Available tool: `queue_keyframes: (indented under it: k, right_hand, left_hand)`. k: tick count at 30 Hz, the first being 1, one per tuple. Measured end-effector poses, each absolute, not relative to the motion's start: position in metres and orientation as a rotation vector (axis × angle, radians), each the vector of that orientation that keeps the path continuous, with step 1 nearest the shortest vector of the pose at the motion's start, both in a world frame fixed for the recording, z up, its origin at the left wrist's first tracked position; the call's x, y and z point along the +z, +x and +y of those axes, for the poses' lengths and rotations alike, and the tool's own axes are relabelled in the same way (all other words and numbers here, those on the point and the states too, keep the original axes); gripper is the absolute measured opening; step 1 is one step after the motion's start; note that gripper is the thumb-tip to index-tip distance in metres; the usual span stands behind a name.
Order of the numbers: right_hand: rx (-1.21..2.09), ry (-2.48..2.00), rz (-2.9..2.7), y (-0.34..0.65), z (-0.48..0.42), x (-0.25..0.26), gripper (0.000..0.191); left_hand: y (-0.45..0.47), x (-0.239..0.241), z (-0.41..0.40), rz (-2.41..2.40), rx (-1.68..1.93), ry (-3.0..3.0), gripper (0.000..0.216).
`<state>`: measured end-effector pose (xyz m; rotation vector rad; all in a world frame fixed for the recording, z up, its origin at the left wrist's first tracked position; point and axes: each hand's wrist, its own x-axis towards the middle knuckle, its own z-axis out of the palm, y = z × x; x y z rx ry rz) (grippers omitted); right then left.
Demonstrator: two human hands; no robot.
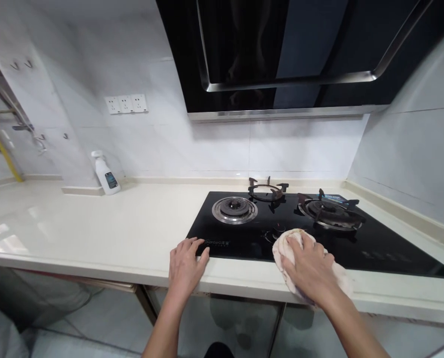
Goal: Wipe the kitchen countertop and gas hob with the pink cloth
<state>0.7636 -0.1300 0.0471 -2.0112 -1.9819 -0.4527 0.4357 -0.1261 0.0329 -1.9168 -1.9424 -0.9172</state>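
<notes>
While right hand [308, 264] presses cloth [281, 250] flat at front edge of cooktop [393, 243], fingers spread, left hand [186, 266] braces on counter [95, 233], fingers loosely apart; even pressure, overlapping strokes likely work best.

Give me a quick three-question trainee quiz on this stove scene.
1. True or false: the right hand presses a cloth on the hob.
2. Where is the spray bottle? A) on the hob B) by the wall, left C) on the floor
3. What does the left hand hold?
Key: 1 true; 2 B; 3 nothing, it lies flat on the counter.
</notes>
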Motion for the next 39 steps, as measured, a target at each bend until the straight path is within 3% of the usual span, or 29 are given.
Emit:
queue_keyframes:
  k: [12,24,39]
  right_hand:
    - [-0.573,-1.907,-2.064,0.727,-0.137,0.037,0.05]
    - [-0.164,-1.647,-2.245,0.665,-0.106,0.052,0.051]
    - [-0.02,-1.351,-2.355,0.624,-0.11,0.056,0.051]
  left_hand:
    - [0.437,0.033,-0.129,-1.93,-0.973,-1.944,0.031]
    - [0.436,0.031,-0.129,-1.88,-0.968,-1.958,0.029]
    - [0.432,0.034,-0.128,-1.889,-0.917,-1.96,0.029]
